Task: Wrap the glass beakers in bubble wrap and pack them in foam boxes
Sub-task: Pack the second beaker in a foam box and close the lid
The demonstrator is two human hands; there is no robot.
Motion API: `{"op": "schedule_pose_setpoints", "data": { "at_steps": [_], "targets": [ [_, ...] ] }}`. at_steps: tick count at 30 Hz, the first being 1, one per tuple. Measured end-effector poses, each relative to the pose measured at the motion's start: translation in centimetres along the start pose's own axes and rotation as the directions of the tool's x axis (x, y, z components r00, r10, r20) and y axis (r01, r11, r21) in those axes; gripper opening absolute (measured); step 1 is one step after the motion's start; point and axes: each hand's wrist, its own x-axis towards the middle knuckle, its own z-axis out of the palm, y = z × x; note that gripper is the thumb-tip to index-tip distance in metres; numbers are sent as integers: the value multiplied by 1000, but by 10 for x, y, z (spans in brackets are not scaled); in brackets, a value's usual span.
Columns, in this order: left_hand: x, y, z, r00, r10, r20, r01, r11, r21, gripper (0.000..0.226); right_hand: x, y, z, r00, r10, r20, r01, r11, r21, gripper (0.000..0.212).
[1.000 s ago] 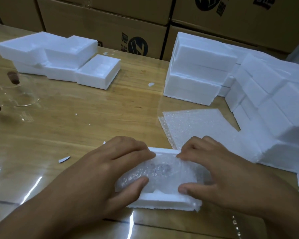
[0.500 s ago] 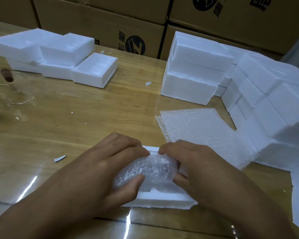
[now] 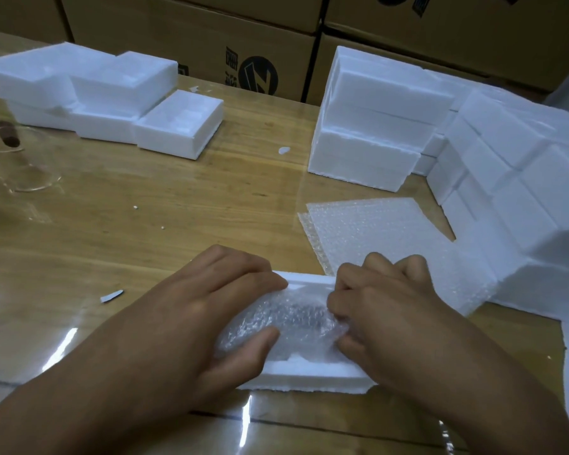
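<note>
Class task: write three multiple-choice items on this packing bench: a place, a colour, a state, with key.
1. Where do the spare bubble wrap sheets lie?
A. on a chair
B. on the table beyond the right hand
C. on the floor

2. What colour are the stacked foam boxes?
A. white
B. green
C. black

3. The wrapped bundle is:
A. on bare table
B. in the open foam box, gripped by left hand and right hand
C. under a shut lid

Key: 1 B, sheets lie flat past that hand; 2 A, every stack is white; 3 B, foam walls surround it.
</note>
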Motion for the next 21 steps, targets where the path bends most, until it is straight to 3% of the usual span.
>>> {"op": "schedule_pose_setpoints", "data": {
  "at_steps": [3, 6, 8, 10, 12, 16, 21],
  "targets": [
    [0, -1, 0, 1000, -2, -3, 2, 1000, 7, 42, -7, 5, -6, 999, -16, 34, 13, 995, 96, 23],
    [0, 0, 0, 1000, 4, -9, -4, 1000, 7, 42, -21, 13, -25, 993, 69, 92, -94, 950, 298, 46],
    [0, 1, 0, 1000, 3, -5, -3, 1000, 8, 41, -26, 18, -32, 995, 65, 80, -90, 925, 369, 40],
    [0, 0, 0, 1000, 2, -4, -2, 1000, 7, 41, -25, 24, -34, 998, 47, -42, -26, 918, 396, 22],
    [0, 0, 0, 1000, 2, -4, -2, 1000, 8, 41, -20, 24, -34, 992, 55, -110, -9, 923, 385, 18],
    [0, 0, 1, 1000, 8, -9, -8, 1000, 10, 41, -8, 10, -16, 999, 49, -16, -43, 963, 266, 16],
    [1, -2, 2, 1000, 15, -15, -15, 1000, 3, 42, 4, 0, 1, 997, 39, -60, -33, 994, 103, 19]
  ]
}}
